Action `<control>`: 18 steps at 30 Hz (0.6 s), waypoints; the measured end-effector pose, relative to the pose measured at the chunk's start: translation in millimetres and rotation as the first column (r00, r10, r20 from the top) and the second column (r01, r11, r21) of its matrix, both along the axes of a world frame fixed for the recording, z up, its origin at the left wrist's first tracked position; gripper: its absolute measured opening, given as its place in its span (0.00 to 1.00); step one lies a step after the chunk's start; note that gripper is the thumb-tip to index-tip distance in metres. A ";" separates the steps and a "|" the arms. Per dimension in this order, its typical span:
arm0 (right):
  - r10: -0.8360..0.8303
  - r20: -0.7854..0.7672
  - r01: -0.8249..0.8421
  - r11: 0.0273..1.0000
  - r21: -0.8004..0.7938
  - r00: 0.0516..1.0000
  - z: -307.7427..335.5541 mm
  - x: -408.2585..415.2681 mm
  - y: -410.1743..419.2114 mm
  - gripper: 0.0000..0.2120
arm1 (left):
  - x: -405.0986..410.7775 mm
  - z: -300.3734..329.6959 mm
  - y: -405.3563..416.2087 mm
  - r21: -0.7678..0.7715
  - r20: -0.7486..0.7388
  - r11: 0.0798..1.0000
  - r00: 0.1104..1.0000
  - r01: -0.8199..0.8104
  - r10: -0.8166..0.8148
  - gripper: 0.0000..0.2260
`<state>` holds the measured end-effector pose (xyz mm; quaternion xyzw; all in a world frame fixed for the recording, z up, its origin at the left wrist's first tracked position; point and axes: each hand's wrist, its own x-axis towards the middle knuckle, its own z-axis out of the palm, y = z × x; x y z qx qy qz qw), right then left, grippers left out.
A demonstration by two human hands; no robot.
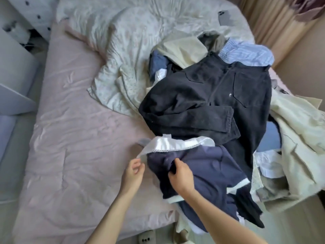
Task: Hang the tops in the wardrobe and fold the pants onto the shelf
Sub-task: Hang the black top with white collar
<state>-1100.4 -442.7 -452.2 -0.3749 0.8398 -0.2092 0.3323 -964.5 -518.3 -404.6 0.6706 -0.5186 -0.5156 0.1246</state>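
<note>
Head view, looking down on a bed with a pink quilted cover. Clothes heaped on the right half of the bed. Nearest garment: a navy top with a white lace-edged collar and a white-trimmed sleeve hem, lying crumpled at the near edge of the heap, collar spread toward the pink cover. Right hand on the navy top just below the collar, fingers curled into the fabric, gripping a bunched fold. Left hand just beside the collar's left corner, fingers loosely bent, thumb and forefinger near the white edge; contact with the cloth not determinable, nothing plainly held. Behind the top, black pants laid across the heap, back pockets facing up, one leg folded over. Further items in the heap: blue striped shorts at the far end, cream garment on the right. Rumpled floral duvet at the head of the bed.
</note>
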 end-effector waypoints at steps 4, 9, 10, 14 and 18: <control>0.213 0.083 -0.182 0.943 -0.279 0.974 36.9 27.1 -6.8 0.04 | 21.3 23.3 -16.3 0.087 -0.267 0.971 0.934 -0.221 0.237 0.29; 0.318 -0.017 -0.288 0.833 -0.472 0.948 99.1 38.7 -49.9 0.04 | 42.9 60.4 -53.3 -0.039 -0.191 0.980 0.964 -0.196 0.185 0.07; 0.317 -0.034 -0.294 0.825 -0.483 0.948 111.7 42.2 -57.8 0.04 | 48.2 71.4 -61.5 -0.116 -0.149 0.975 0.974 -0.188 0.170 0.05; 0.301 -0.003 -0.262 0.825 -0.501 0.954 151.7 44.1 -74.5 0.03 | 59.9 108.9 -86.5 -0.294 0.056 0.949 0.989 -0.111 0.133 0.07; 0.263 0.081 -0.182 0.828 -0.530 0.961 191.2 38.4 -88.4 0.05 | 58.5 150.2 -85.8 -0.049 -0.336 0.988 0.934 -0.145 0.121 0.09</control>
